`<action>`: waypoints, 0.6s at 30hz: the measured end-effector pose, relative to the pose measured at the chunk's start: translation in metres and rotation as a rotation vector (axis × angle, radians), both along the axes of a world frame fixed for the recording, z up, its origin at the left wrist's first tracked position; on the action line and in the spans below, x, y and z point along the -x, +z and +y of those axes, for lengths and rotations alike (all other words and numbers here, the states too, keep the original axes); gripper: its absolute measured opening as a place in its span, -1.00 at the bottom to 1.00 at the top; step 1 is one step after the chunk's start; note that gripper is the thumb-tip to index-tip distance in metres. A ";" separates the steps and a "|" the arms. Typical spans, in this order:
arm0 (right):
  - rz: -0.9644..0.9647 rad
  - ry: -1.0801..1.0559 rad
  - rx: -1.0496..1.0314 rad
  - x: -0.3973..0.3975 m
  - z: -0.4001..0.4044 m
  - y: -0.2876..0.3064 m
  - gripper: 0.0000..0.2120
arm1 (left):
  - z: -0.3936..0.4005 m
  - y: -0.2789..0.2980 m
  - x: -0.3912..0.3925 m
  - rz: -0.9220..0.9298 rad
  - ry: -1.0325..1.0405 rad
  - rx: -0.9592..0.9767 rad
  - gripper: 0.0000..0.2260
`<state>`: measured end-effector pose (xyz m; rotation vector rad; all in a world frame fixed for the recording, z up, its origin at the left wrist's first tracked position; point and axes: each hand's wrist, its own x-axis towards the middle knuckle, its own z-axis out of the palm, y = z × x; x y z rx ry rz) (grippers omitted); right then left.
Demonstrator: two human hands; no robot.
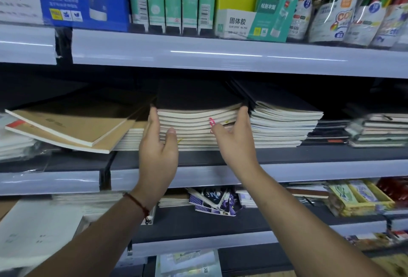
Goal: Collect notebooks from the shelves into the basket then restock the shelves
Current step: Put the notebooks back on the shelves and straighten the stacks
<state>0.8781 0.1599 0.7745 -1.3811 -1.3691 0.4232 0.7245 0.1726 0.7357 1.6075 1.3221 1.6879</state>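
Both arms are reaching up to the middle shelf (198, 175). The left hand (157, 146) and right hand (234, 138) are clamping the sides of the black-covered notebook stack (194, 122), fingers curled along its edges, thumbs lying on the page edges in front. That stack is sitting between tilted kraft notebooks (72, 122) and another black pile (284, 122). Above that, glue stick boxes (240, 5) are lining the top shelf.

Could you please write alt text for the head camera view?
Both hands, left hand and right hand, grip the sides of a black-covered notebook stack on the middle shelf. Tilted brown notebooks lie left; glue boxes stand above.
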 end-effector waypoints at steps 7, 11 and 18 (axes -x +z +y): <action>-0.176 0.060 -0.028 -0.009 -0.018 -0.014 -0.14 | -0.005 0.005 0.002 0.213 0.031 -0.026 -0.38; -0.998 0.094 -0.481 -0.022 -0.010 -0.024 -0.32 | 0.011 0.009 0.016 0.866 0.278 -0.423 -0.40; -1.628 0.170 -0.729 -0.087 0.060 -0.002 -0.48 | 0.049 0.011 0.034 1.417 0.353 -0.555 -0.40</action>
